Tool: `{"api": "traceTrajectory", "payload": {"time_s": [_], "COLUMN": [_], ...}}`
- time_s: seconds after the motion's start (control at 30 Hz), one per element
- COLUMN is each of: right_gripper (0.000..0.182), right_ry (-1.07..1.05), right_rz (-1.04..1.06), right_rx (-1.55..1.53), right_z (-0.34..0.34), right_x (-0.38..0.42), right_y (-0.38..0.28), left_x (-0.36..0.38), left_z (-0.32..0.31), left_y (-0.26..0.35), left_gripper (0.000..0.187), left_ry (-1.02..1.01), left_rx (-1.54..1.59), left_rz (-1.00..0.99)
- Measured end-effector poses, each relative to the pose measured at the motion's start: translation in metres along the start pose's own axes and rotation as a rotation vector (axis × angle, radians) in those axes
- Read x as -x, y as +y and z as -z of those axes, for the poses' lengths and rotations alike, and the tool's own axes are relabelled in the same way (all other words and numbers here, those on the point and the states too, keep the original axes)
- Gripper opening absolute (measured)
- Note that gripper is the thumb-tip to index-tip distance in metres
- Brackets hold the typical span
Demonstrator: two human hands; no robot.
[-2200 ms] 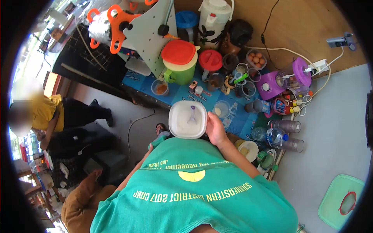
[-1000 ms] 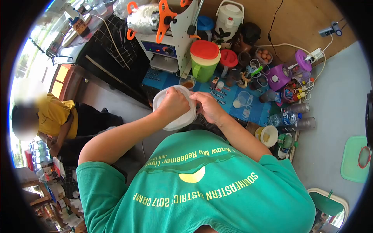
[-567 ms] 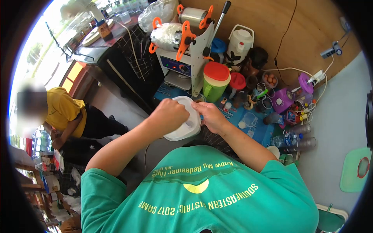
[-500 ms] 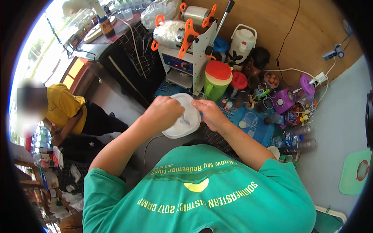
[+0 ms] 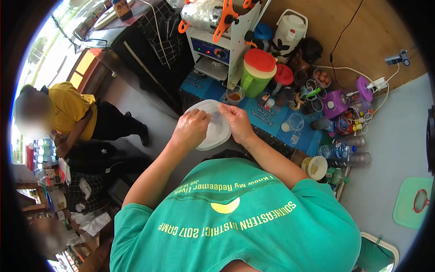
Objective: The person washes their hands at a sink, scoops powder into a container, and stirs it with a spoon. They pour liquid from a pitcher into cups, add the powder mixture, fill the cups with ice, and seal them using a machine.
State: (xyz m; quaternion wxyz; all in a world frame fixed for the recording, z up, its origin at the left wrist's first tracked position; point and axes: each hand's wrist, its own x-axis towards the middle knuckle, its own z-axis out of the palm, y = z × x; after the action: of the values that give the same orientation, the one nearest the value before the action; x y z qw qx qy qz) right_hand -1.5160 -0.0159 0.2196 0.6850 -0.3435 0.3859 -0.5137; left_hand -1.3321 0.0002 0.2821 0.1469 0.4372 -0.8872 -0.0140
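A white plastic tub (image 5: 222,138) with rounded corners is held up in front of my chest. My right hand (image 5: 236,123) grips its right rim, with the thumb over the edge. Over the tub's left side, my left hand (image 5: 192,128) is closed, knuckles up, around a spoon whose bowl was visible earlier and is now mostly hidden. The tub's contents look pale and are hard to make out. Just beyond it, a clear cup (image 5: 234,95) with something brown inside stands at the counter's edge.
On the blue-covered counter (image 5: 267,115) stand a cup sealing machine (image 5: 209,54), a green pitcher (image 5: 254,77), a red-lidded jug (image 5: 283,75), a bowl of eggs (image 5: 321,78) and a purple blender (image 5: 334,104). A person in a yellow shirt (image 5: 74,106) is at the left.
My view has shifted, so the counter things sit lower and further right. My left hand has turned over the tub, and the spoon's bowl no longer shows clearly. The tub appears more tilted.
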Motion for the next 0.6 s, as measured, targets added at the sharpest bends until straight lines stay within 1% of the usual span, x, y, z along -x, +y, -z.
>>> {"api": "traceTrajectory", "payload": {"time_s": [0.03, 0.1, 0.17, 0.23, 0.27, 0.3, 0.37, 0.4, 0.43, 0.5, 0.53, 0.57, 0.6], "right_gripper": [0.026, 0.025, 0.025, 0.025, 0.026, 0.027, 0.028, 0.03, 0.03, 0.032, 0.037, 0.037, 0.039], "right_ry": [0.009, 0.041, 0.069, 0.099, 0.117, 0.134, 0.183, 0.214, 0.241, 0.358, 0.395, 0.437, 0.504], "right_rz": [-0.011, -0.008, -0.017, -0.015, 0.019, 0.052, 0.056, 0.062, 0.075, 0.05, 0.036, 0.06, 0.092], "right_rx": [-0.005, -0.028, -0.005, 0.017, 0.052, 0.088, 0.062, 0.038, 0.035, -0.044, -0.036, -0.035, 0.046], "right_z": [-0.002, -0.006, -0.001, 0.006, 0.01, 0.013, 0.017, 0.018, 0.019, 0.024, 0.031, 0.04, 0.049], "right_x": [0.003, 0.007, 0.01, 0.01, 0.01, 0.013, 0.017, 0.019, 0.023, 0.033, 0.036, 0.039, 0.045], "right_y": [0.002, 0.004, 0.015, 0.026, 0.032, 0.037, 0.046, 0.048, 0.051, 0.051, 0.057, 0.063, 0.07], "left_x": [0.004, 0.008, 0.01, 0.009, 0.009, 0.01, 0.007, 0.005, 0.003, -0.009, -0.014, -0.02, -0.026], "left_z": [-0.005, -0.011, -0.011, -0.015, -0.023, -0.031, -0.047, -0.058, -0.066, -0.078, -0.082, -0.086, -0.09], "left_y": [0.003, 0.011, 0.013, 0.013, 0.012, 0.015, 0.023, 0.023, 0.024, 0.032, 0.036, 0.039, 0.043], "left_gripper": [0.011, 0.01, 0.01, 0.011, 0.015, 0.015, 0.021, 0.027, 0.027, 0.027, 0.027, 0.025, 0.024], "left_ry": [-0.013, -0.114, -0.135, -0.103, -0.167, -0.177, -0.261, -0.233, -0.239, -0.2, -0.207, -0.202, -0.202], "left_rx": [0.008, 0.109, 0.138, 0.038, 0.017, 0.026, 0.138, 0.203, 0.208, 0.282, 0.298, 0.364, 0.429], "left_rz": [0.0, -0.009, -0.023, 0.152, 0.182, 0.166, 0.23, 0.227, 0.199, 0.255, 0.21, 0.203, 0.2]}}
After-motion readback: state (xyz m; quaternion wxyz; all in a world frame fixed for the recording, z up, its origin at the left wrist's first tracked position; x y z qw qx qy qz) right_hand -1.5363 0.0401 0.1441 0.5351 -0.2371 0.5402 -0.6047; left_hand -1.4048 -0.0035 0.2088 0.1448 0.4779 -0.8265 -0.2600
